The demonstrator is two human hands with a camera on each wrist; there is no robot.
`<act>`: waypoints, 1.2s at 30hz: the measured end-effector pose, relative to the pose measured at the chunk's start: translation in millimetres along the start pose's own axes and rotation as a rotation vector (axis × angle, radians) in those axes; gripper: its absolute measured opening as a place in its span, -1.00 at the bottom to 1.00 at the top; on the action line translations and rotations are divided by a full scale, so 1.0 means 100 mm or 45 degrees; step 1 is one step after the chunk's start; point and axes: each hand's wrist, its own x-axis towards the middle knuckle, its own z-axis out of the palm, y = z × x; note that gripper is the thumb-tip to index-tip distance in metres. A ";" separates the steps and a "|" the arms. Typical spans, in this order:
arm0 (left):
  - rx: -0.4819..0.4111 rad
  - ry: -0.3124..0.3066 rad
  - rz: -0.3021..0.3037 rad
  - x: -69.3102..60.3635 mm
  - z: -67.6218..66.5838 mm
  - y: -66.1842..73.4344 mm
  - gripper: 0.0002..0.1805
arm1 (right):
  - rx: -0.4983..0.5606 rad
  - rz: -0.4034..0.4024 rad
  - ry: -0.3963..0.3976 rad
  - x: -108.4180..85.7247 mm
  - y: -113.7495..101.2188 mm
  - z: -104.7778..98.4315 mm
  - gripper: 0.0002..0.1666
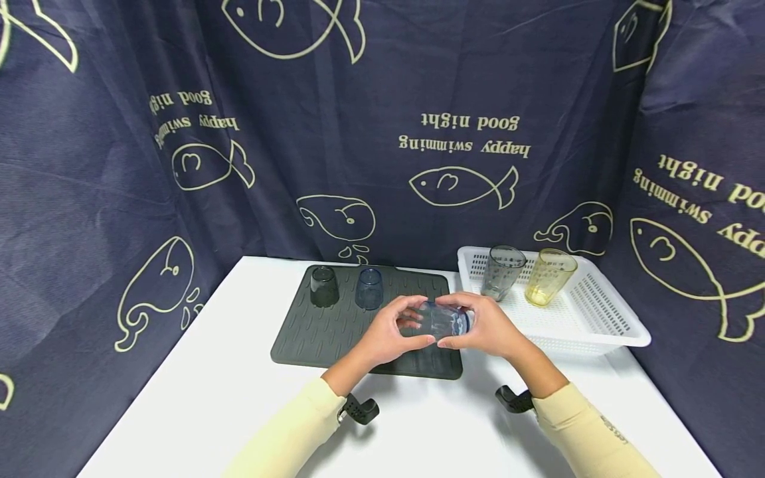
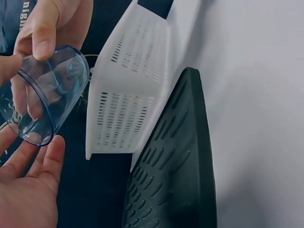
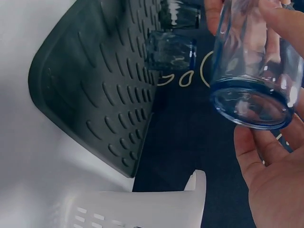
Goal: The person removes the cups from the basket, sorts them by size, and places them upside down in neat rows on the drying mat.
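A clear bluish drinking glass (image 1: 441, 322) lies sideways in the air between both hands, above the right part of the dark drying mat (image 1: 311, 342). My left hand (image 1: 390, 334) holds its left end between thumb and fingers. At the other end my right hand (image 1: 483, 324) grips the glass, thumb at the front and fingers over the top. In the left wrist view, the left fingertips touch the blue rim of the glass (image 2: 66, 92). The right wrist view shows the glass's thick blue ring end (image 3: 251, 118) near the right fingers.
On the mat's far part stand a dark grey glass (image 1: 324, 287) and a blue glass (image 1: 369, 289), both upside down. To the right, a white perforated basket (image 1: 621, 318) contains a grey glass (image 1: 503, 272) and a yellow glass (image 1: 550, 277). Dark fish-print curtains (image 1: 358, 133) surround the white table (image 1: 239, 372).
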 end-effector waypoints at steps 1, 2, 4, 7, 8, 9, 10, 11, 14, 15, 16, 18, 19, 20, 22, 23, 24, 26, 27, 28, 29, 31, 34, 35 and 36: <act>-0.009 0.006 0.006 -0.01 0.00 0.00 -0.25 | 0.006 0.010 0.003 0.00 0.00 0.00 -0.16; -0.016 0.010 0.010 -0.01 0.00 0.00 -0.25 | 0.019 0.022 0.007 -0.01 0.00 0.01 -0.15; -0.033 0.015 0.019 -0.02 -0.01 -0.01 -0.25 | 0.065 0.055 0.019 -0.02 -0.01 0.01 -0.15; -0.065 0.022 0.033 -0.05 -0.02 -0.01 -0.26 | 0.183 0.099 0.033 -0.04 0.00 0.03 -0.16; -0.073 0.023 0.035 -0.05 -0.02 -0.01 -0.25 | 0.225 0.110 0.035 -0.04 0.00 0.03 -0.17; -0.081 0.024 0.037 -0.06 -0.03 -0.02 -0.25 | 0.268 0.119 0.038 -0.05 0.01 0.03 -0.18; -0.089 0.025 0.039 -0.06 -0.03 -0.01 -0.25 | 0.307 0.126 0.040 -0.05 0.01 0.04 -0.20; -0.096 0.028 0.043 -0.07 -0.04 -0.01 -0.24 | 0.342 0.131 0.041 -0.06 0.02 0.04 -0.21; -0.110 0.027 0.053 -0.08 -0.06 -0.02 -0.23 | 0.445 0.153 0.042 -0.08 0.03 0.06 -0.24; -0.115 0.026 0.057 -0.08 -0.07 -0.02 -0.23 | 0.485 0.163 0.042 -0.09 0.03 0.07 -0.24; -0.121 0.024 0.061 -0.09 -0.08 -0.02 -0.23 | 0.520 0.173 0.040 -0.09 0.03 0.08 -0.24; -0.134 0.017 0.062 -0.10 -0.10 -0.03 -0.23 | 0.604 0.206 0.038 -0.11 0.03 0.09 -0.23; -0.140 0.014 0.062 -0.11 -0.11 -0.03 -0.23 | 0.646 0.223 0.035 -0.12 0.03 0.10 -0.22; -0.143 0.012 0.061 -0.12 -0.12 -0.03 -0.23 | 0.683 0.236 0.034 -0.12 0.02 0.11 -0.21; -0.147 0.009 0.062 -0.13 -0.13 -0.04 -0.22 | 0.745 0.256 0.031 -0.14 0.00 0.12 -0.20; -0.149 0.009 0.063 -0.14 -0.13 -0.04 -0.22 | 0.775 0.266 0.031 -0.14 0.00 0.13 -0.19; -0.151 0.008 0.066 -0.15 -0.14 -0.04 -0.23 | 0.804 0.272 0.029 -0.15 -0.01 0.13 -0.19; -0.152 0.005 0.069 -0.16 -0.14 -0.05 -0.22 | 0.845 0.280 0.031 -0.15 -0.03 0.14 -0.18; -0.155 0.003 0.070 -0.16 -0.14 -0.05 -0.22 | 0.858 0.281 0.030 -0.16 -0.03 0.15 -0.18; -0.158 0.001 0.070 -0.17 -0.14 -0.04 -0.22 | 0.867 0.282 0.032 -0.16 -0.03 0.16 -0.19; -0.160 -0.001 0.070 -0.17 -0.14 -0.04 -0.21 | 0.871 0.282 0.035 -0.17 -0.03 0.17 -0.20; -0.165 -0.003 0.071 -0.17 -0.14 -0.04 -0.21 | 0.872 0.288 0.042 -0.17 -0.03 0.18 -0.21; -0.172 -0.004 0.077 -0.18 -0.15 -0.03 -0.21 | 0.868 0.296 0.055 -0.18 -0.02 0.20 -0.22; -0.174 -0.004 0.080 -0.18 -0.15 -0.03 -0.21 | 0.870 0.301 0.061 -0.18 -0.03 0.20 -0.23; -0.174 -0.005 0.083 -0.18 -0.15 -0.03 -0.21 | 0.868 0.304 0.069 -0.17 -0.03 0.21 -0.23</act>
